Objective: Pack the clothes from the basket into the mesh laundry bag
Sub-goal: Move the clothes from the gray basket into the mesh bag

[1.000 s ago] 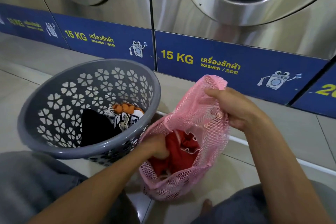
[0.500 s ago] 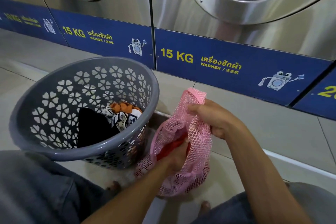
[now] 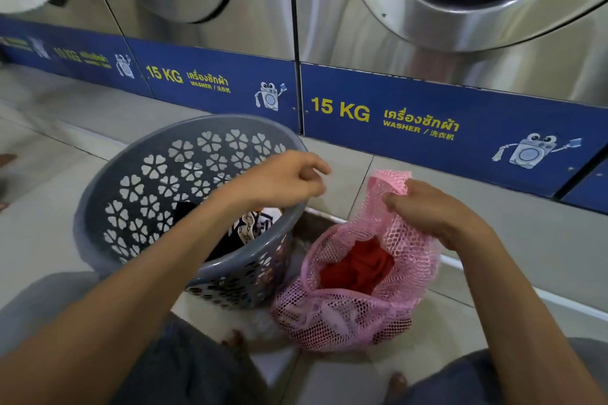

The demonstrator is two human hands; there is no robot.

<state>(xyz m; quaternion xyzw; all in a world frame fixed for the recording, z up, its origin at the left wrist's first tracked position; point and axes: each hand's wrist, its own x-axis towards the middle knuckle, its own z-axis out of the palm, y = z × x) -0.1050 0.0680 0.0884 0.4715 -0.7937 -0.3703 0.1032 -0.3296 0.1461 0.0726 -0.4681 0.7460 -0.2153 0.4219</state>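
Observation:
A grey plastic basket (image 3: pixel 138 174) with flower-shaped holes stands on the floor at the left. Inside it lie a black garment (image 3: pixel 230 240) and a black-and-white patterned one (image 3: pixel 253 223). My left hand (image 3: pixel 283 181) hovers over the basket's right rim, empty, fingers loosely curled. To the right, a pink mesh laundry bag (image 3: pixel 345 316) rests on the floor with its mouth open. A red garment (image 3: pixel 358 270) lies inside it. My right hand (image 3: pixel 431 210) grips the bag's upper edge and holds it up.
Steel front-loading washers (image 3: pixel 460 10) with blue "15 KG" panels (image 3: pixel 427 122) line the wall behind. Pale floor tiles (image 3: pixel 526 240) stretch to the right. My knees in grey shorts (image 3: pixel 184 365) fill the bottom of the view, with toes showing near the bag.
My left hand came out of the mesh bag, leaving the red garment inside, and rose left over the basket rim. The right hand keeps its hold on the bag's edge.

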